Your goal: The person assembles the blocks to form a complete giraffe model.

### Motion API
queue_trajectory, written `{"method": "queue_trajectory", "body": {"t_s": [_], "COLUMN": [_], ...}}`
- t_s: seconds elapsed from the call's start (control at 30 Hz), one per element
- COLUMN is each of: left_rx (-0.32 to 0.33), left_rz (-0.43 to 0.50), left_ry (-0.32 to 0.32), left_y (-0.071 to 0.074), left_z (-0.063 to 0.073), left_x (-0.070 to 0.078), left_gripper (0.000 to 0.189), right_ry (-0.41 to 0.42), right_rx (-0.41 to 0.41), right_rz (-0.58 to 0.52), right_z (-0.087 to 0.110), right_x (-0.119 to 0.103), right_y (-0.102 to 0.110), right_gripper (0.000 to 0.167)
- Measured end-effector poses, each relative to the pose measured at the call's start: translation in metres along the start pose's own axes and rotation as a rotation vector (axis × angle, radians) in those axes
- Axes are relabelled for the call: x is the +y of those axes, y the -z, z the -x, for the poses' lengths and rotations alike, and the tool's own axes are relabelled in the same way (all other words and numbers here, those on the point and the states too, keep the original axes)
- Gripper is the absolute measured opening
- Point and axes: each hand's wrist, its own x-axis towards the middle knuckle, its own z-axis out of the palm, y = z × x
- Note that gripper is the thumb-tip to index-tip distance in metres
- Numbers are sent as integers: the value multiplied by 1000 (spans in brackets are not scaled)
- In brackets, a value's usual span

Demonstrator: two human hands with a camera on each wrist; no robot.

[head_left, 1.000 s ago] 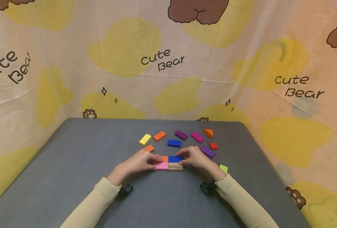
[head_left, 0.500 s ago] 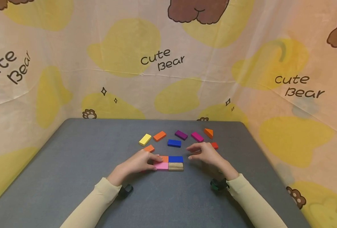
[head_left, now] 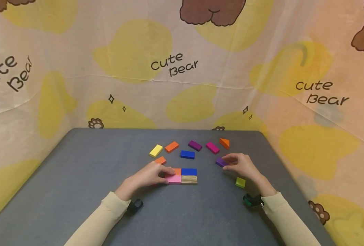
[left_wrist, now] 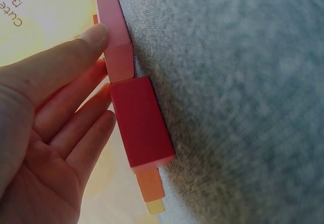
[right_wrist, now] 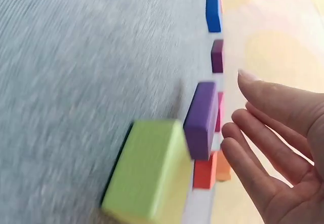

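Note:
My left hand (head_left: 145, 176) steadies a joined group of blocks, thumb against the front of the pink block (head_left: 174, 180) and index finger over the orange block (head_left: 178, 171) behind it. To their right, a blue block (head_left: 189, 172) and a bare wooden block (head_left: 189, 180) complete the flush group. A red block (left_wrist: 142, 120) lies beside the pink one in the left wrist view, largely covered by my hand from above. My right hand (head_left: 243, 166) hovers at a purple block (head_left: 220, 162), thumb and fingers spread; the right wrist view shows space between them and the block.
Loose blocks lie behind the group: yellow (head_left: 155, 150), orange (head_left: 171, 147), blue (head_left: 187, 154), dark purple (head_left: 195, 146), magenta (head_left: 212, 148) and an orange triangle (head_left: 224, 143). A lime green block (head_left: 240, 182) sits below my right hand. Printed fabric surrounds the grey table (head_left: 77, 164).
My right hand has let go of the blue and wooden blocks and moved right to the purple block, uncovering the lime block. My left hand has stayed in place.

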Motion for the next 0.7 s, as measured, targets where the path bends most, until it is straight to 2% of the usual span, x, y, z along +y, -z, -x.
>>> {"method": "queue_trajectory", "body": {"t_s": [0.37,0.7], "left_rx": [0,1], "left_rz": [-7,-4], "left_ry": [6,-3], "left_y": [-1,-1], "left_z": [1,1], "left_x": [1,0], "left_gripper": [40,42], "right_ry": [-42,-45], "right_rx": [31,1], "right_rz": [27,77], "right_z": [5,2], "right_x": [17,21], "right_y": [7,6], "right_gripper": [38,36]}}
